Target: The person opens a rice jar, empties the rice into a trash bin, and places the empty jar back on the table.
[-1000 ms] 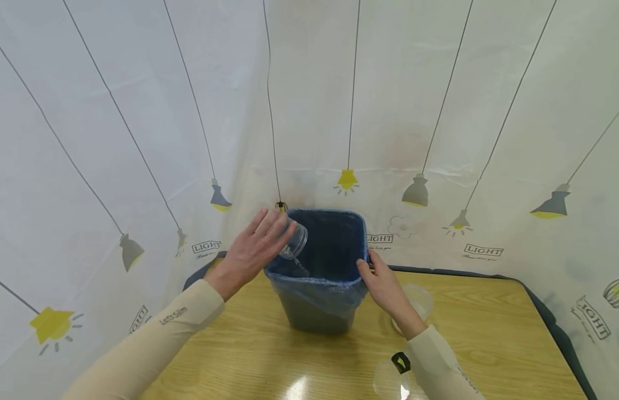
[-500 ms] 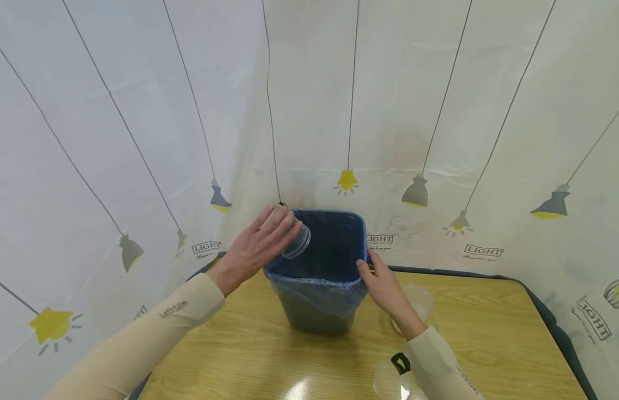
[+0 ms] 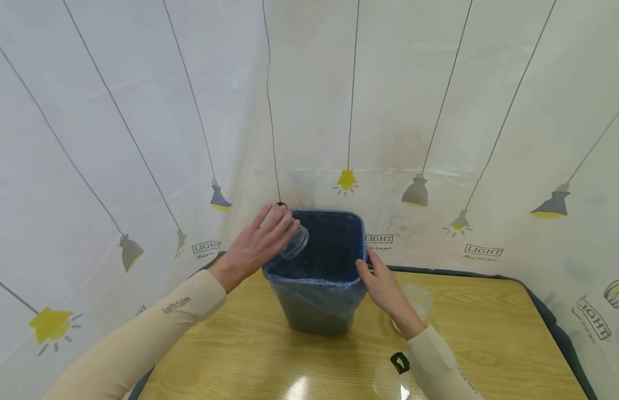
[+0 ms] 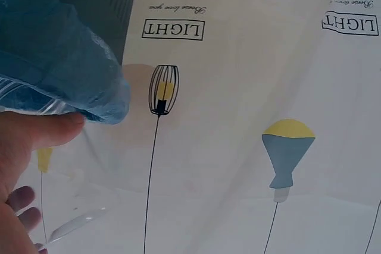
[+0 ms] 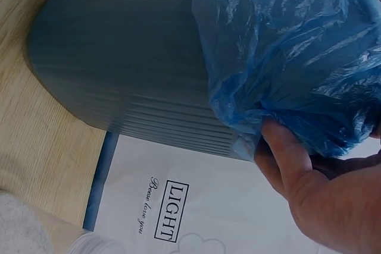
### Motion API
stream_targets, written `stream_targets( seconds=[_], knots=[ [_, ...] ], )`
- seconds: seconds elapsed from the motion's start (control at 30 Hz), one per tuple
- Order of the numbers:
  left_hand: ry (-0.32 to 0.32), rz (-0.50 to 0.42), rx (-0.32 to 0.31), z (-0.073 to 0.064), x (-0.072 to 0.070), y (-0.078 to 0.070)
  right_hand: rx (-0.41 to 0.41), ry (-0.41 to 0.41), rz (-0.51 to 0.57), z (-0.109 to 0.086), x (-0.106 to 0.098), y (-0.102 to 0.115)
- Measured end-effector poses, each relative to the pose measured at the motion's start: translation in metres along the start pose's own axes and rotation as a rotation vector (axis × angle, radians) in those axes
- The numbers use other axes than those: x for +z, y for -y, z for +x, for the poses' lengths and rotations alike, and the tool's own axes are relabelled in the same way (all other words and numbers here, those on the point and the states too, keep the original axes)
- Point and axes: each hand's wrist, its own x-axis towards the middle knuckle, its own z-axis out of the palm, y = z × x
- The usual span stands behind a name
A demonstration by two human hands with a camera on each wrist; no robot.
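Note:
My left hand (image 3: 256,244) holds a clear plastic jar (image 3: 296,243), tilted with its mouth over the near left side of a bin. The grey bin (image 3: 316,315) stands upright on the table, with a blue plastic bag (image 3: 334,289) lining it and folded over its rim. At the bin's right side, my right hand (image 3: 386,286) grips the rim through the bag. In the right wrist view its fingers (image 5: 286,147) press into the gathered blue plastic. Much of the jar is hidden behind the left fingers.
Behind the right forearm stands a clear round container (image 3: 420,300) on the wooden table (image 3: 229,344). A clear disc (image 3: 386,380) lies at the near edge beside a small black tag (image 3: 400,363). A printed sheet (image 3: 309,111) hangs behind the table.
A thin stream of pale grains falling from the jar one second ago no longer shows. The left hand tipped the jar slightly right, then drew back a little. The right hand stays at the rim.

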Motion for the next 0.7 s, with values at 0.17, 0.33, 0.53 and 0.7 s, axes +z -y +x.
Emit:
stream_targets(
  seconds=[0.17, 0.33, 0.53, 0.7],
  knots=[
    [0.029, -0.002, -0.009, -0.0013, -0.0007, 0.0011, 0.002, -0.004, -0.002, 0.0002, 0.0007, 0.0005],
    [0.013, 0.006, -0.01, -0.0029, -0.0017, -0.0001, 0.002, -0.004, -0.005, 0.0001, 0.0014, 0.001],
    [0.064, 0.004, -0.014, -0.0028, -0.0052, -0.0002, 0.003, -0.013, -0.01, 0.0005, 0.0018, 0.002],
    [0.081, -0.032, -0.023, -0.0037, -0.0038, -0.0001, 0.002, -0.024, -0.01, 0.0004, 0.0024, 0.0026]
  ],
)
